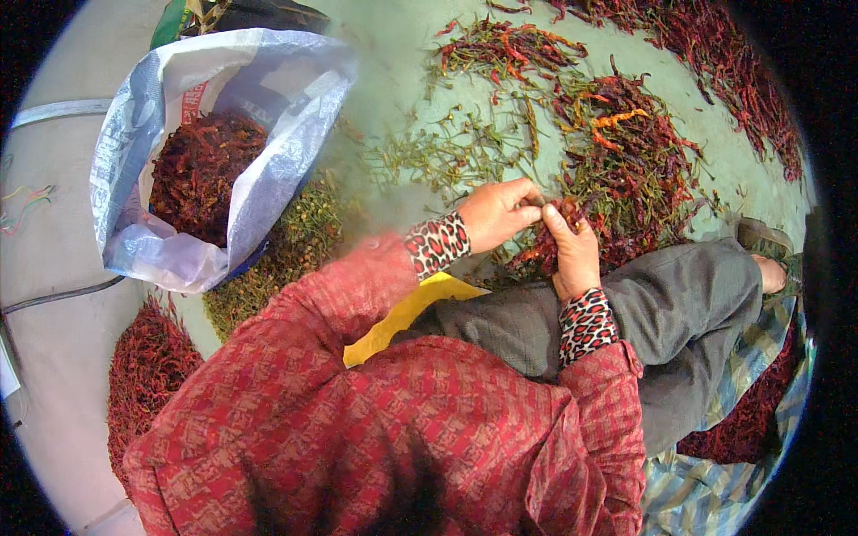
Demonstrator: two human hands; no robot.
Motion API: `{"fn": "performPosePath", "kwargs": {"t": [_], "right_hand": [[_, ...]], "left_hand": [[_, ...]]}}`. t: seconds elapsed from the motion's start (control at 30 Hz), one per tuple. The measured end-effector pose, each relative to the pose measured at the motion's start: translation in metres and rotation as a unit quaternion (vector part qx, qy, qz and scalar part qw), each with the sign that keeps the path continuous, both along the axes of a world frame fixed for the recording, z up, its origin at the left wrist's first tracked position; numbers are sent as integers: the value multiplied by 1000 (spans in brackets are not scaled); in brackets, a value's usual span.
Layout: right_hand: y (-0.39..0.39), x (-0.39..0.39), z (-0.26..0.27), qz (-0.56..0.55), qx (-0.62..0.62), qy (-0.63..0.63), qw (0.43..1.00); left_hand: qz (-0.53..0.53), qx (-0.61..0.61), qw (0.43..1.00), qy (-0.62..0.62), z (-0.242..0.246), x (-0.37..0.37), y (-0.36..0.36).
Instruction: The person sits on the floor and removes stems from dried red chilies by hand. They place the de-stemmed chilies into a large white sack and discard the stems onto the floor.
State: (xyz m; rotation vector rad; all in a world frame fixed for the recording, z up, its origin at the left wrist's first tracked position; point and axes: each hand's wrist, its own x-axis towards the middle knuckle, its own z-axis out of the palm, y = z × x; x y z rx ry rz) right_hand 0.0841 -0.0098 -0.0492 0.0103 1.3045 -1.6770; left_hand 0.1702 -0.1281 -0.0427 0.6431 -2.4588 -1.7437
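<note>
Above my lap, my right hand (578, 251) holds a small bunch of dried red chillies (546, 244), with its thumb at the bunch's upper end. My left hand (501, 211) meets it there, thumb and fingers pinched together at the stem end. What lies between those fingertips is mostly hidden. Just beyond my hands is a heap of dried chillies (630, 161), dark red with green stems and a few orange pods. Loose green stems (462, 147) are scattered on the floor beyond my left hand.
At left, an open woven plastic sack (288, 154) contains dark red chillies (208, 171). Stem waste (295, 241) is piled beside it. More chillies lie in a small heap (516, 50), a far-right pile (730, 74), a lower-left pile (151, 362) and a striped sheet (704, 482).
</note>
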Motion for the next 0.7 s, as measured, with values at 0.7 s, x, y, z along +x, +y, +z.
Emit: {"fn": "performPosePath", "kwargs": {"t": [0.7], "right_hand": [[8, -19, 1, -57, -98, -146, 983]], "left_hand": [[-133, -492, 860, -15, -46, -79, -81]]}}
